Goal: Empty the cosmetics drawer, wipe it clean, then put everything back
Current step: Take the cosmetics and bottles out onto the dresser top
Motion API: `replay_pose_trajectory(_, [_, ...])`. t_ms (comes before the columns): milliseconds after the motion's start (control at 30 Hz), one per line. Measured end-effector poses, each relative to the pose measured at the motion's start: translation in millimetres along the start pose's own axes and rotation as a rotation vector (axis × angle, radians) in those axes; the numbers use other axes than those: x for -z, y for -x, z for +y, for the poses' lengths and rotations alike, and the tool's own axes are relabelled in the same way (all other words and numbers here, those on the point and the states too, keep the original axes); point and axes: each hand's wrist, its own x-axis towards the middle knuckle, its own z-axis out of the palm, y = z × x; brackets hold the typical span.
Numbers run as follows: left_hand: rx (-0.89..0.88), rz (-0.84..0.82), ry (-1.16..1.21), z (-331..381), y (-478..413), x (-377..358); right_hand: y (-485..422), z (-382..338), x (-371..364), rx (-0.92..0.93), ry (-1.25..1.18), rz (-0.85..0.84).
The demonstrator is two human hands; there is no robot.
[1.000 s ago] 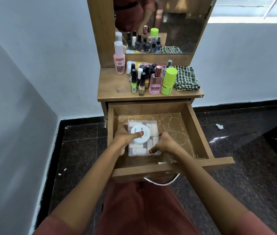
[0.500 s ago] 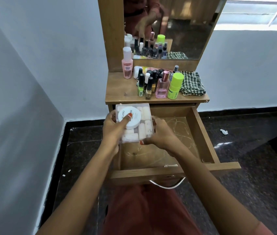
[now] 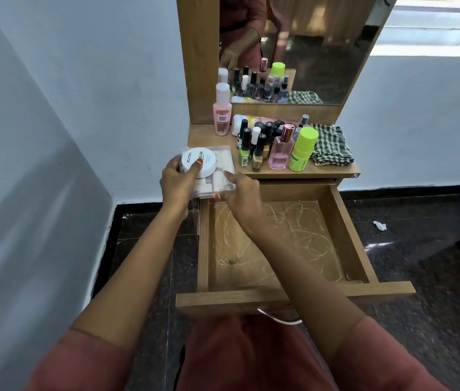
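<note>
You've lifted the clear box [image 3: 224,172] out of the drawer [image 3: 344,232] to the desk's [image 3: 204,139] front left corner. Your left hand [image 3: 178,182] curls its fingers round the box's left side, thumb on the white jar [image 3: 199,162] on top. Your right hand [image 3: 240,193] pinches the near right corner. Bottles [image 3: 262,142] stand just beside it.

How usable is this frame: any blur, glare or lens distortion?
Head view: the window is blown out; the left wall looks smeared; the wide angle bends lines near the edges; the box label and the drawer scratches read sharp.
</note>
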Motion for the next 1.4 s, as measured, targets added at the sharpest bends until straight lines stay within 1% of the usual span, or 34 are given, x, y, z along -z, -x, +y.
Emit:
replay_pose_trajectory(100, [-0.038, 0.002, -0.039, -1.3, -7.9, -3.1, -6.5, 7.0, -12.0, 0.050, 0.081, 0.062])
replay_pose_trajectory(200, [-0.053, 0.010, -0.056, -0.5, -16.2, -6.2, -10.5, 13.8, -18.4, 0.112, 0.264, 0.146])
replay_pose_trajectory(300, [-0.064, 0.010, -0.073, -0.9, -23.6, -11.4, -16.6, 12.6, -21.8, 0.161, 0.425, 0.160])
replay_pose_trajectory(400, [-0.079, 0.011, -0.084, -0.6, -30.5, -16.6, -26.5, 9.0, -26.3, 0.211, 0.570, 0.262])
replay_pose_trajectory(433, [-0.082, 0.010, -0.086, -0.3, -33.6, -17.8, -28.5, 7.9, -27.0, 0.215, 0.602, 0.259])
replay_pose_trajectory(500, [-0.089, 0.002, -0.097, 0.2, -39.7, -19.2, -32.2, 7.1, -29.3, 0.200, 0.628, 0.190])
replay_pose_trajectory(533, [-0.091, -0.003, -0.106, 0.4, -42.1, -19.8, -32.3, 4.8, -27.5, 0.211, 0.626, 0.198])
replay_pose_trajectory(567, [-0.089, -0.009, -0.114, 0.4, -44.3, -20.7, -34.8, 5.3, -26.2, 0.229, 0.623, 0.250])
replay_pose_trajectory(600, [-0.085, -0.015, -0.121, 0.4, -46.2, -21.3, -35.5, 4.9, -24.7, 0.225, 0.623, 0.248])
replay_pose_trajectory(667, [-0.080, -0.025, -0.135, 0.5, -48.2, -22.6, -38.5, 5.0, -26.3, 0.225, 0.636, 0.158])
replay_pose_trajectory(833, [-0.076, -0.021, -0.107, -0.8, -46.3, -21.9, -40.2, 14.6, -31.1, 0.260, 0.604, 0.225])
replay_pose_trajectory(933, [-0.092, -0.004, -0.093, -4.6, -38.5, -18.5, -41.0, 21.2, -30.0, 0.311, 0.535, 0.254])
replay_pose_trajectory(1033, [-0.086, 0.015, -0.096, -9.6, -28.4, -14.0, -39.4, 25.5, -23.0, 0.349, 0.390, 0.247])
replay_pose_trajectory(1167, [-0.084, 0.039, -0.048, -17.6, -12.5, -7.7, -30.5, 36.4, -12.6, 0.332, 0.256, 0.276])
replay_pose_trajectory(1267, [-0.087, 0.061, 0.009, -22.7, 1.8, -4.7, -18.5, 50.8, -5.4, 0.279, 0.170, 0.297])
replay_pose_trajectory(1400, [-0.092, 0.128, 0.023, -26.3, 21.4, -9.6, 1.0, 70.8, 4.6, 0.204, 0.126, 0.292])
